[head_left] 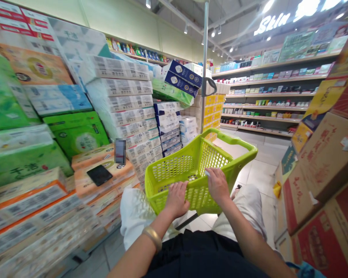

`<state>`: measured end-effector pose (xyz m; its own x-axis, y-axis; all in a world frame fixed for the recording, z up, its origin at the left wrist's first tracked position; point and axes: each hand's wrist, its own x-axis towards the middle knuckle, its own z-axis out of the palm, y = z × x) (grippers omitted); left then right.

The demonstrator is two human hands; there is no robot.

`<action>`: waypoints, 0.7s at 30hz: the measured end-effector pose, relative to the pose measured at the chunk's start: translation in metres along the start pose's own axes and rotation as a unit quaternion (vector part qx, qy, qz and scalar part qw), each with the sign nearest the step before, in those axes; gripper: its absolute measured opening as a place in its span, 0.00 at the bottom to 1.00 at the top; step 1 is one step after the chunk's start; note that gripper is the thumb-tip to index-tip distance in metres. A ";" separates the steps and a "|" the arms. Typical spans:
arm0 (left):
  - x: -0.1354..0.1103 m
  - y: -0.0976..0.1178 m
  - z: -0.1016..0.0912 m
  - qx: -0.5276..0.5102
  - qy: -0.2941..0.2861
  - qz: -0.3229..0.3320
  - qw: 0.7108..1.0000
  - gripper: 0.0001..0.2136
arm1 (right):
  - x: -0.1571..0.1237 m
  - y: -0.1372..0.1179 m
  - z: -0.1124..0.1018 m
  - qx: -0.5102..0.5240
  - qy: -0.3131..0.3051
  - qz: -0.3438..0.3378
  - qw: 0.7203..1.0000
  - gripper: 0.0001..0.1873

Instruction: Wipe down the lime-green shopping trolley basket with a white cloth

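Basket, left fingers and right fingers gripping its rim, tissue packs stacked left, cartons right, pole beyond.

The lime-green basket is showing smooth, moulded plastic, lightly glossy along its rim and perforated walls. Behind the basket, a slim pole is gleaming like polished metal, and its dark loop is looking like plastic. Left of the basket, white stacked packs are catching light on crinkled, shiny clear film, while a black slab is presenting a flat, smooth face. Right of the basket, cartons are displaying matt cardboard, and floor tiles are shining glossily. Nearer than the basket, a gold-coloured bangle is gleaming like smooth metal, pale trousers are creasing in matt cloth, and a dark top is looking like dull fabric
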<state>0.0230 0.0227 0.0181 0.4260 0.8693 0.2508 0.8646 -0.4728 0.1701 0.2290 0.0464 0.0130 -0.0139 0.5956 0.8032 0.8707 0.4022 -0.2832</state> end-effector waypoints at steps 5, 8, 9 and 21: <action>0.000 0.002 0.001 -0.001 -0.001 -0.003 1.000 0.33 | 0.012 0.018 -0.009 -0.046 0.061 0.058 0.995 0.18; 0.000 0.002 0.001 -0.001 0.000 -0.004 1.000 0.33 | 0.000 -0.007 0.006 -0.030 0.021 0.026 0.999 0.19; 0.000 0.002 0.001 -0.001 0.000 -0.003 1.000 0.33 | -0.005 -0.016 0.011 -0.015 0.003 0.000 1.000 0.20; -0.001 0.002 0.002 -0.007 0.006 -0.002 1.000 0.33 | 0.000 -0.002 0.002 -0.024 0.050 0.036 0.998 0.18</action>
<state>0.0254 0.0214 0.0160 0.4185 0.8695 0.2623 0.8629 -0.4708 0.1838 0.2267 0.0469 0.0129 0.0966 0.5486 0.8305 0.8900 0.3259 -0.3188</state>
